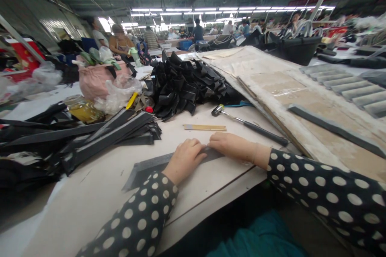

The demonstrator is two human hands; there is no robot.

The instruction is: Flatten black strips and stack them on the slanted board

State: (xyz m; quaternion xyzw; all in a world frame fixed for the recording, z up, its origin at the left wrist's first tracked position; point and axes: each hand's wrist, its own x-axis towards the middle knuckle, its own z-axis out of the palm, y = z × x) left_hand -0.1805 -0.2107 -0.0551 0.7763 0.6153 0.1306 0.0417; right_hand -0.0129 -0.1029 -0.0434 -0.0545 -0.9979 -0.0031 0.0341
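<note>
A long dark grey strip of material (147, 172) lies slantwise on the pale worktop in front of me. My left hand (186, 157) rests over its middle, fingers curled and closed at the upper edge. Close beside it, my right hand (230, 145) pinches the strip near its right end. The fingertips of both hands almost meet, and they hide the edge between them. Just beyond the hands lies a flat yellowish stick (205, 127). A hammer (250, 125) with a black grip lies to the right of it, its head pointing away from me.
A heap of black pieces (183, 84) stands behind the stick. Dark strips (111, 140) are stacked at left, near a glass jar (83, 108) and a pink bag (101, 76). Raised boards (271, 84) at right carry a grey strip (334, 126). Other people work farther back.
</note>
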